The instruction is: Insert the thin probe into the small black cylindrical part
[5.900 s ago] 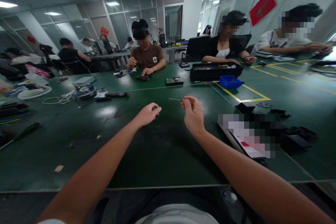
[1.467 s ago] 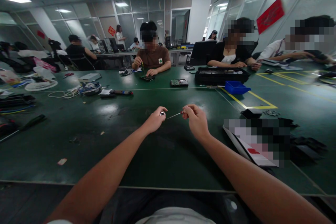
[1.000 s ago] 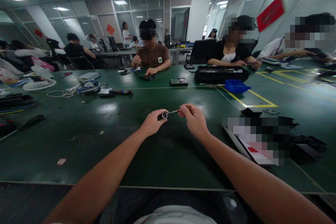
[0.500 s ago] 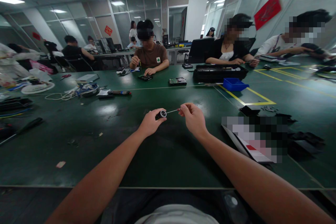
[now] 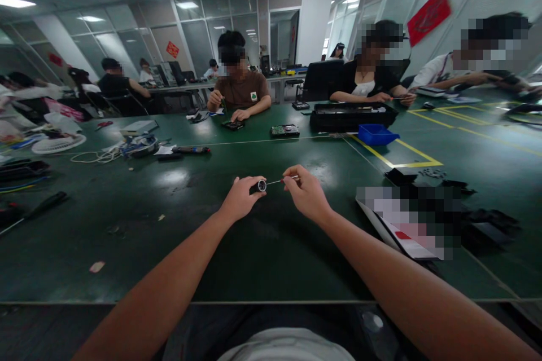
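My left hand (image 5: 240, 198) is closed around a short black cylinder (image 5: 261, 185) whose silver-ringed round end faces me. A thin metal rod (image 5: 274, 181) with a red part runs between this cylinder and my right hand (image 5: 307, 190). The thumb and fingers of the right hand pinch the rod at its red part, and a silver length shows beyond the fingertips. The rod's left tip meets the ringed end in view; whether it sits inside cannot be made out. Both hands are raised over the green table (image 5: 271, 271).
Ahead lie a hard drive (image 5: 285, 131), a black tray-like case (image 5: 353, 117) and a blue bin (image 5: 377, 135). An electric screwdriver (image 5: 190, 150) and tangled cables (image 5: 138, 146) are left. Black parts (image 5: 491, 231) lie right. Across the table a person (image 5: 239, 90) works.
My right fingers have shifted slightly left along with the red part, shortening the visible rod between my hands. More silver shows past the fingertips. My left hand keeps its hold on the black cylinder.
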A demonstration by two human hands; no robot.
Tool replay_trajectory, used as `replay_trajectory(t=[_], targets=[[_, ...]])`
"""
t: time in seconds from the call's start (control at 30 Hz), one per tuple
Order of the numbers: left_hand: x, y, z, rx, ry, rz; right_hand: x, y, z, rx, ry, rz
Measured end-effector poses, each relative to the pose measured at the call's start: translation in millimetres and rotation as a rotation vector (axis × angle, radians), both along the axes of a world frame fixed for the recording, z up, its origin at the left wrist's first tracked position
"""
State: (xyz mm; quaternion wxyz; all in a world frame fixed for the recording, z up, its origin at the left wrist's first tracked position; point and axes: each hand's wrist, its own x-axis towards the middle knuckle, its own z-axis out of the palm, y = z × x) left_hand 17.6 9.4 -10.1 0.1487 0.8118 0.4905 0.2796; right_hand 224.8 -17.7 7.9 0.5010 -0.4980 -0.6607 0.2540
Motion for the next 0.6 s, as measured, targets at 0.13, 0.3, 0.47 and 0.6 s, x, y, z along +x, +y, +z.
replay_trajectory(t=[0.13, 0.3, 0.47, 0.6], targets=[[3.2, -0.7, -2.7, 0.011, 0.055, -0.025, 0.0, -0.3, 1.3, -0.012, -0.036, -0.046], [4.0, -1.7, -2.4, 0.006, 0.051, -0.004, 0.7, -1.2, 3.8, -0.002, -0.082, -0.084], [3.6, -1.4, -1.7, -0.002, 0.036, 0.006, -0.2, -3.6, 4.0, -0.067, -0.051, -0.059], [3.8, -0.9, -1.8, 0.010, 0.002, 0.008, -2.7, -3.0, 2.4, -0.047, 0.013, -0.086]])
